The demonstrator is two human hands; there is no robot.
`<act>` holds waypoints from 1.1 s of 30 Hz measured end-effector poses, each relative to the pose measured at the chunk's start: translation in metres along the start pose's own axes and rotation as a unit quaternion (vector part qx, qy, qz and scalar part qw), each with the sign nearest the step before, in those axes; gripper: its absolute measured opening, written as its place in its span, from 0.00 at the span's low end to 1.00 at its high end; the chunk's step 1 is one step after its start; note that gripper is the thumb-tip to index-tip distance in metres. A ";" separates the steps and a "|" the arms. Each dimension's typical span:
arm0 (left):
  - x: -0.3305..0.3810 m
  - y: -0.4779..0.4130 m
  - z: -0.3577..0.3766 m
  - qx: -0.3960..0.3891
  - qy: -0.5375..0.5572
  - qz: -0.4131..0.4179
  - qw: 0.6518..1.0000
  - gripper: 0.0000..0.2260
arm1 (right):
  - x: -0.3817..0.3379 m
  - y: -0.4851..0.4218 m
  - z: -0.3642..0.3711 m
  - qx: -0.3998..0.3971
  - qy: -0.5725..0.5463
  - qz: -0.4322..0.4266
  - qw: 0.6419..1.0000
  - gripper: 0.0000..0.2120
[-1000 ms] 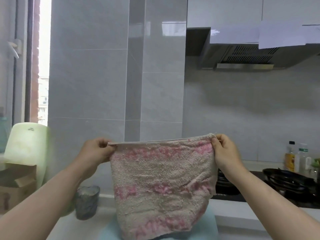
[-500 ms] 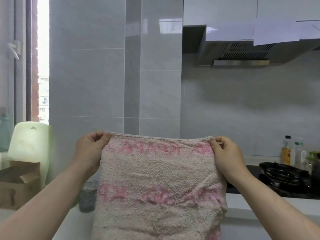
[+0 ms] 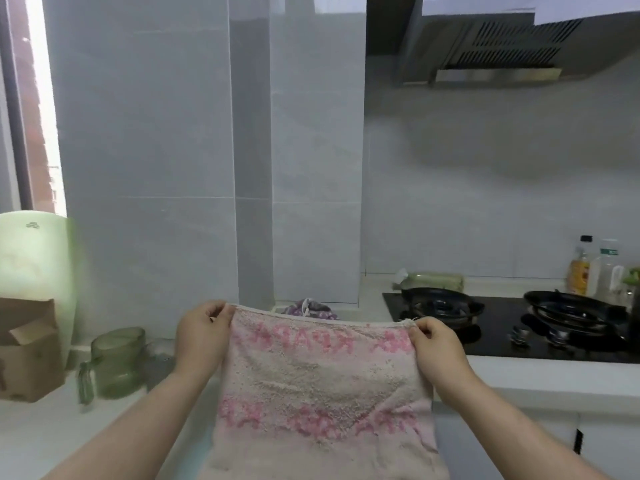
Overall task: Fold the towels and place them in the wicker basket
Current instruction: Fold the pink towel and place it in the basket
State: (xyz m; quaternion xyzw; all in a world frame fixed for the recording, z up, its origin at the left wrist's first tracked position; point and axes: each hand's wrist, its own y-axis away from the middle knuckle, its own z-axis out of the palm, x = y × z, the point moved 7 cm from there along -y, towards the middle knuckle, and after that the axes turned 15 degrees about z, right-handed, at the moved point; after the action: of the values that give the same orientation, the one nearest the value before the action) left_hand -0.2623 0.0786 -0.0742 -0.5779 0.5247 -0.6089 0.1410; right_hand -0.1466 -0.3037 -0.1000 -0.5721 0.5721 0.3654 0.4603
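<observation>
One towel in two hands left of the stove, two pans on the stove, two bottles behind its right end, one hood above it, one glass jug and one cardboard box well to its left.

We are seeing only two forearms and two hands of person, all bare. Left grip: bare hand, rounded back, thumb and finger knuckles showing. Right grip: bare hand likewise, knuckle row showing along top. Left forearm and right forearm: uncovered from wrist down to frame edge. Motion blur is softening edges; we are not making out nails or finer marks.
</observation>
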 end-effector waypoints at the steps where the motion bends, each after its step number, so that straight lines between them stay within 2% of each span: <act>1: -0.007 0.002 0.006 -0.003 -0.027 0.007 1.000 0.11 | 0.006 -0.006 0.006 -0.001 0.010 0.004 1.000 0.08; 4: -0.031 0.013 0.022 -0.006 -0.073 0.014 0.997 0.10 | 0.022 -0.023 0.021 0.006 0.037 0.012 0.999 0.08; 9: -0.067 0.035 0.049 -0.037 -0.095 -0.037 0.994 0.10 | 0.042 -0.048 0.042 0.021 0.074 0.016 0.997 0.09; 12: -0.070 0.039 0.059 -0.077 -0.167 -0.010 0.983 0.09 | 0.053 -0.061 0.053 0.025 0.099 0.020 0.995 0.09; 16: -0.072 0.049 0.078 -0.186 -0.315 0.081 0.927 0.12 | 0.069 -0.076 0.064 0.032 0.156 0.023 0.987 0.09; 19: -0.074 0.055 0.090 -0.253 -0.361 0.128 0.888 0.08 | 0.080 -0.081 0.074 0.025 0.222 0.022 0.975 0.10; 21: -0.074 0.057 0.095 -0.266 -0.383 0.153 0.871 0.10 | 0.083 -0.082 0.079 0.030 0.272 0.013 0.962 0.11; 25: -0.072 0.056 0.095 -0.253 -0.384 0.166 0.872 0.14 | 0.087 -0.085 0.088 0.040 0.350 -0.016 0.936 0.12; 28: -0.075 0.056 0.098 -0.270 -0.383 0.169 0.867 0.11 | 0.088 -0.088 0.093 0.033 0.385 -0.012 0.922 0.11; 31: -0.071 0.055 0.094 -0.278 -0.348 0.143 0.884 0.04 | 0.085 -0.081 0.090 0.003 0.363 0.019 0.932 0.10; 33: -0.067 0.057 0.082 -0.282 -0.338 0.098 0.892 0.08 | 0.083 -0.067 0.080 -0.025 0.328 0.032 0.944 0.15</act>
State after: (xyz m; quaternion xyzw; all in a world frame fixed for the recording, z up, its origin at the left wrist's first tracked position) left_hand -0.1978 0.0679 -0.1752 -0.7099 0.6492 -0.1856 0.2000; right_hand -0.0651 -0.2600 -0.1961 -0.6528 0.7003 0.1860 0.2208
